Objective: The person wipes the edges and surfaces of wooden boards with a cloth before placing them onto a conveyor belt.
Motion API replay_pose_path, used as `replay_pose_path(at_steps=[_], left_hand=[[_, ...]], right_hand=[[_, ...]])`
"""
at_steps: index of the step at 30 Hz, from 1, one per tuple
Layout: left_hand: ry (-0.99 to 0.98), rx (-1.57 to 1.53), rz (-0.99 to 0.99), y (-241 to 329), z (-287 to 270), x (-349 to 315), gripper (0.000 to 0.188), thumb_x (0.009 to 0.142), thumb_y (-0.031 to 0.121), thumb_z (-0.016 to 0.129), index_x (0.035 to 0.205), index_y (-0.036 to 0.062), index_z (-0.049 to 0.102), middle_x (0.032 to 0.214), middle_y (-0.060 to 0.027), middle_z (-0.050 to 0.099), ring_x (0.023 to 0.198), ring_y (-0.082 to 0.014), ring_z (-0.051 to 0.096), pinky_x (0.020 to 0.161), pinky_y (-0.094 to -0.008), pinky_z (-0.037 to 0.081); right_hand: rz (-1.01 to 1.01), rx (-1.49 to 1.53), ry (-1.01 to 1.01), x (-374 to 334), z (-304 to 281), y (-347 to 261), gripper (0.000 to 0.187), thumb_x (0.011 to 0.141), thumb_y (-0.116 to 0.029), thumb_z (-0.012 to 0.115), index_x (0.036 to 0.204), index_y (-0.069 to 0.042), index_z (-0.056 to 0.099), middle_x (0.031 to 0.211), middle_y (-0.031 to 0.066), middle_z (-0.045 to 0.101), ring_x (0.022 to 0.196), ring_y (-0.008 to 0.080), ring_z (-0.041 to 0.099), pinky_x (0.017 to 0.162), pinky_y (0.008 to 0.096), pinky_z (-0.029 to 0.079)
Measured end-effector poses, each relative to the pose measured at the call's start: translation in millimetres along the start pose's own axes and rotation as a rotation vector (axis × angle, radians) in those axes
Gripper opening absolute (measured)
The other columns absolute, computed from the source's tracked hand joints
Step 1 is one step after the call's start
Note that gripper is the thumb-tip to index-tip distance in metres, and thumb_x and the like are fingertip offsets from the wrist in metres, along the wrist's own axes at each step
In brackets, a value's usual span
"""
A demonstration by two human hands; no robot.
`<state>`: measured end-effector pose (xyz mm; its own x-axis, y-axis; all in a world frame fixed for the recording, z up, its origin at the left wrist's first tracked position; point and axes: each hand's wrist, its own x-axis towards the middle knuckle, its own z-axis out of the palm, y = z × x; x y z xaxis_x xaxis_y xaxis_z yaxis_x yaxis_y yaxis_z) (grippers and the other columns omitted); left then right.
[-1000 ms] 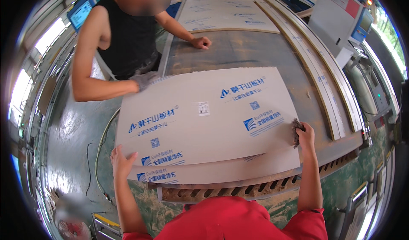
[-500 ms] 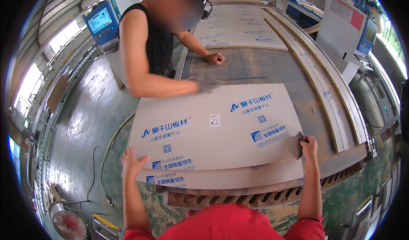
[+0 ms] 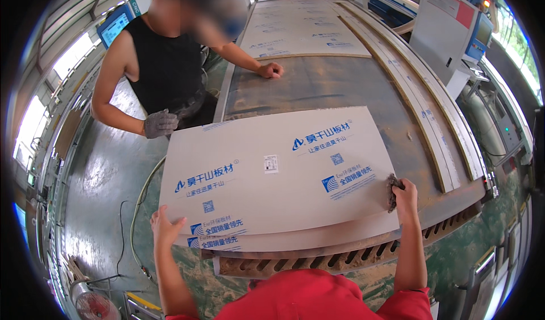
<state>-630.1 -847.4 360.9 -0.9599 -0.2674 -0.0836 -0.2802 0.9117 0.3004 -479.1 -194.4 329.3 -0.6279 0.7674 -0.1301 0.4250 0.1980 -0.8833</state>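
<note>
A pale panel (image 3: 295,201) printed in blue lies on top of a second panel (image 3: 335,239), whose near edge sticks out toward me. My left hand (image 3: 165,229) grips the panels at the near left corner, thumb over the top face and fingers along the outer edge. At the right edge, my right hand (image 3: 406,199) is closed on a dark grey crumpled rag (image 3: 392,193), which is pressed against the panel's side. Whether the right fingers also hold the board is hidden.
Across the panels stands a co-worker in black, one gloved hand (image 3: 161,124) at the far left corner, the other hand (image 3: 271,70) a loose fist over the machine bed (image 3: 306,87). Long strips (image 3: 423,121) line the right. A large panel (image 3: 312,30) lies beyond. A hose (image 3: 138,212) crosses the floor.
The co-worker's gloved hand has swept left, from the panel's far edge to its far left corner. The overhang of the lower panel at the near left has narrowed. My hands keep their hold.
</note>
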Motion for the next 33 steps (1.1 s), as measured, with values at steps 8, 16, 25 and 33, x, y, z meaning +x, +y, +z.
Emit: replay_pose_path(at_steps=[8,16,25,33], left_hand=[[0.146,0.13,0.236,44,22,-2,0.084,0.076,0.043,0.08,0.137,0.0,0.043,0.14,-0.0244,0.042,0.133,-0.0421,0.036,0.111,-0.0508,0.032],[-0.103,0.026,0.642,172,13,-84,0.073,0.078,0.045,0.077,0.127,-0.003,0.05,0.128,-0.0223,0.049,0.119,-0.0414,0.047,0.102,-0.0514,0.038],[-0.335,0.226,0.799,191,48,-93,0.079,0.077,0.047,0.078,0.135,0.0011,0.051,0.146,-0.0223,0.041,0.132,-0.0424,0.042,0.103,-0.0502,0.042],[-0.347,0.23,0.794,201,55,-91,0.077,0.074,0.05,0.078,0.13,0.0019,0.054,0.14,-0.0204,0.045,0.127,-0.0404,0.044,0.09,-0.0467,0.052]], right_hand=[[-0.397,-0.45,0.216,31,11,-28,0.024,0.083,-0.015,0.067,0.1,0.002,0.066,0.102,0.0178,0.063,0.098,0.0392,0.059,0.086,0.0439,0.048],[-0.684,-0.549,-0.113,75,128,-62,0.016,0.085,-0.014,0.064,0.098,-0.004,0.065,0.101,0.0146,0.063,0.094,0.0375,0.063,0.082,0.0444,0.052],[-0.622,-0.689,0.148,247,159,-75,0.017,0.087,-0.013,0.062,0.099,-0.003,0.068,0.105,0.0193,0.064,0.097,0.0406,0.063,0.085,0.0473,0.052],[-0.609,-0.756,0.042,277,210,-83,0.017,0.087,-0.015,0.06,0.095,-0.004,0.07,0.105,0.0214,0.066,0.097,0.0401,0.064,0.084,0.0463,0.054]])
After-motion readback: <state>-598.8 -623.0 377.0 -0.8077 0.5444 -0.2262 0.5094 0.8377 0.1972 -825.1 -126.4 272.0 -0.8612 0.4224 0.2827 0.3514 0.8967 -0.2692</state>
